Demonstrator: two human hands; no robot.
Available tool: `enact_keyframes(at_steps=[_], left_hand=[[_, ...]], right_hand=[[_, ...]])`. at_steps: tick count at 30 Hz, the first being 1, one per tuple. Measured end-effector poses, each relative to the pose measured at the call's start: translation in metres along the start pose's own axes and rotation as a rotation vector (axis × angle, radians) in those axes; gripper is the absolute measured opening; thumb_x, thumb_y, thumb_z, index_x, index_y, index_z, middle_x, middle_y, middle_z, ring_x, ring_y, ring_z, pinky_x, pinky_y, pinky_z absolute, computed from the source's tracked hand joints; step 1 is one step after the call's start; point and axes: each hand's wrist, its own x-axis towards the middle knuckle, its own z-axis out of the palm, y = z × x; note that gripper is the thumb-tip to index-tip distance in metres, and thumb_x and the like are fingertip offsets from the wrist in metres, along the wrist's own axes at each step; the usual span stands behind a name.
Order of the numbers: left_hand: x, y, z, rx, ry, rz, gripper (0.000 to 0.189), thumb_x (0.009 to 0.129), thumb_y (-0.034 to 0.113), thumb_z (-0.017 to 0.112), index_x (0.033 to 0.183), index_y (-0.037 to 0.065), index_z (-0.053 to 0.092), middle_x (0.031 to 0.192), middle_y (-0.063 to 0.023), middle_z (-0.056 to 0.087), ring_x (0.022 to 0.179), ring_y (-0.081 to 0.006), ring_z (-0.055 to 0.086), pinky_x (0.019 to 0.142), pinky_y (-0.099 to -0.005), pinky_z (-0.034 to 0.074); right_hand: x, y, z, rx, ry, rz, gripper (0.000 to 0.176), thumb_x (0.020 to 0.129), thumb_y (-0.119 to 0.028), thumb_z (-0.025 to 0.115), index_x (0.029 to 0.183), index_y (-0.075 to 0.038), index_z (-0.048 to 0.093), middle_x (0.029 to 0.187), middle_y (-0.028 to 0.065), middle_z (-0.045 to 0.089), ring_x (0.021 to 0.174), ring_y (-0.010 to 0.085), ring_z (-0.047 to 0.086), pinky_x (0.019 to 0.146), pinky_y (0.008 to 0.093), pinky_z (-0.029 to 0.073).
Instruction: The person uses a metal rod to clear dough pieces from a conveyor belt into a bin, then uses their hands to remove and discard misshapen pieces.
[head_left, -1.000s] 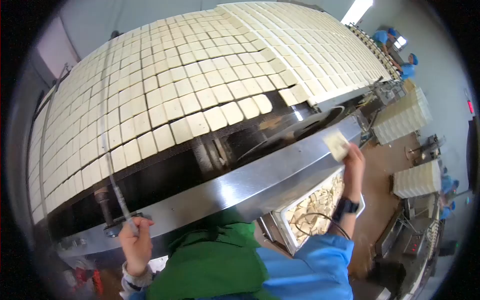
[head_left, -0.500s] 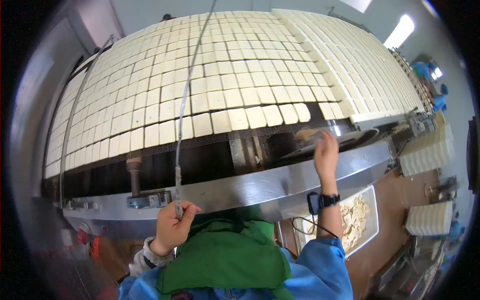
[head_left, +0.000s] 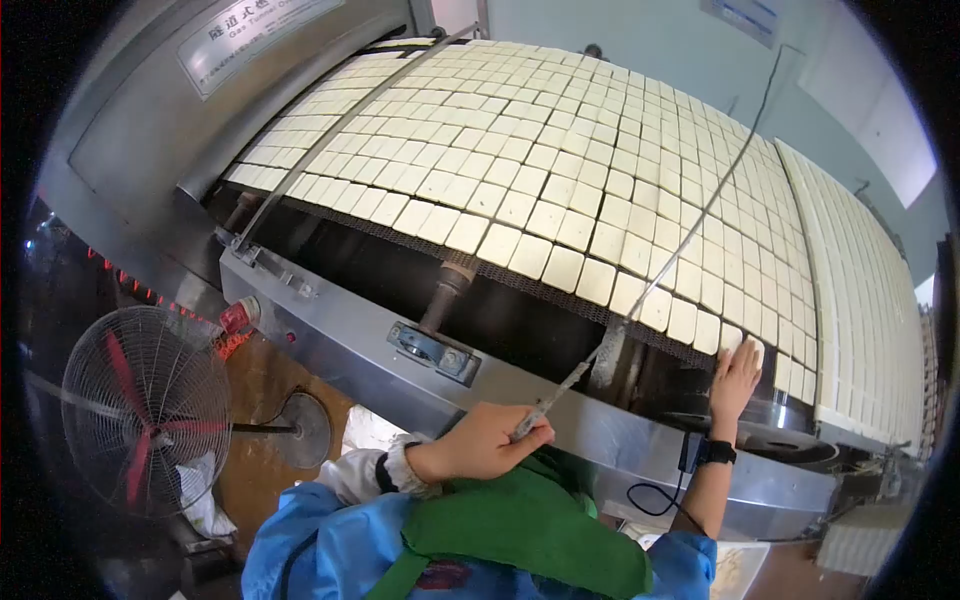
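Note:
Rows of pale rectangular pieces lie on a dark mesh conveyor belt. My left hand is closed around the wrapped handle end of a long thin metal rod, which reaches up and across the pieces. Near the belt's front edge my right hand lies with its fingers extended over the end of the front row, the fingertips at the last pale pieces. A black wrist device with a cable is on my right wrist.
A steel frame edge runs along the front. A caged floor fan stands at lower left, beside the large metal oven housing. White ridged strips cover the belt's right part. A pale bin shows below my right arm.
The view has turned left, bringing the fan and oven housing into view. My right hand has moved from the open area by the belt onto the front row's end. The rod now slants to the right.

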Motion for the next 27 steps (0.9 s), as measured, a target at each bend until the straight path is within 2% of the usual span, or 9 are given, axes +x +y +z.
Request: enact_keyframes(at_steps=[5,11,13,15,19,22,24,25,27], left_hand=[[0.005,-0.003,0.011,-0.054,-0.044,0.003,0.017,0.099,0.02,0.061,0.098,0.005,0.069,0.086,-0.0103,0.071,0.078,-0.0213,0.069,0.069,-0.0321,0.051],[0.011,0.006,0.017,-0.099,-0.064,0.021,0.018,0.101,0.02,0.057,0.103,0.005,0.068,0.084,-0.009,0.068,0.079,-0.0192,0.067,0.071,-0.0325,0.05],[0.007,0.008,0.023,-0.119,0.005,0.037,0.018,0.101,0.02,0.058,0.106,0.006,0.067,0.082,-0.0082,0.066,0.074,-0.0164,0.062,0.067,-0.0318,0.047],[0.004,0.014,0.02,-0.141,0.071,0.058,0.019,0.101,0.021,0.059,0.11,0.006,0.065,0.079,-0.0074,0.063,0.068,-0.0137,0.057,0.063,-0.0311,0.045],[-0.015,0.024,-0.003,0.028,0.106,-0.172,0.028,0.099,0.02,0.063,0.123,0.006,0.063,0.08,-0.0055,0.062,0.068,-0.0139,0.054,0.065,-0.0301,0.047],[-0.038,0.023,-0.002,0.127,0.248,-0.164,0.032,0.097,0.018,0.064,0.128,0.006,0.062,0.086,-0.0077,0.066,0.074,-0.014,0.058,0.07,-0.0313,0.049],[-0.058,0.027,-0.012,0.122,0.219,-0.407,0.04,0.096,0.015,0.065,0.135,0.005,0.058,0.103,-0.0134,0.07,0.092,-0.0144,0.063,0.081,-0.0324,0.051],[-0.067,0.033,-0.019,0.123,0.214,-0.41,0.04,0.096,0.015,0.065,0.135,0.005,0.058,0.103,-0.0134,0.07,0.092,-0.0144,0.063,0.081,-0.0324,0.051],[-0.086,0.053,-0.029,0.093,0.286,-0.282,0.051,0.095,0.008,0.064,0.144,0.001,0.049,0.125,-0.015,0.065,0.114,-0.014,0.058,0.097,-0.0298,0.046]], right_hand=[[-0.025,-0.028,-0.042,0.152,0.199,-0.151,0.054,0.107,-0.032,0.043,0.15,-0.001,0.038,0.157,0.0183,0.036,0.148,0.0351,0.028,0.12,0.0521,0.022],[-0.103,-0.076,-0.074,0.356,0.092,-0.305,0.047,0.092,-0.015,0.063,0.134,0.002,0.051,0.147,0.0223,0.046,0.141,0.0415,0.038,0.118,0.0566,0.025],[-0.131,-0.078,-0.061,0.404,0.024,-0.319,0.047,0.091,-0.018,0.063,0.132,0.003,0.052,0.145,0.0235,0.047,0.137,0.0422,0.041,0.118,0.0556,0.026],[-0.158,-0.075,-0.047,0.415,-0.023,-0.285,0.047,0.091,-0.019,0.063,0.131,0.004,0.052,0.143,0.0247,0.047,0.135,0.0435,0.041,0.117,0.0555,0.027],[-0.2,-0.048,-0.012,0.425,-0.121,-0.088,0.05,0.092,-0.023,0.061,0.131,0.007,0.05,0.14,0.0288,0.047,0.131,0.0475,0.041,0.113,0.0551,0.031],[-0.221,-0.013,0.015,0.386,-0.108,-0.012,0.052,0.092,-0.022,0.06,0.132,0.009,0.048,0.141,0.0294,0.046,0.13,0.049,0.041,0.111,0.055,0.033],[-0.226,0.001,0.027,0.36,-0.129,0.027,0.053,0.092,-0.022,0.06,0.133,0.009,0.048,0.141,0.0291,0.046,0.13,0.0486,0.041,0.111,0.0549,0.033],[-0.228,0.005,0.031,0.353,-0.132,0.019,0.053,0.092,-0.022,0.06,0.133,0.009,0.048,0.141,0.0287,0.046,0.131,0.0479,0.041,0.111,0.0545,0.033],[-0.23,0.01,0.034,0.345,-0.138,0.01,0.053,0.092,-0.022,0.059,0.134,0.008,0.048,0.141,0.0282,0.047,0.131,0.0472,0.041,0.111,0.0541,0.033]])
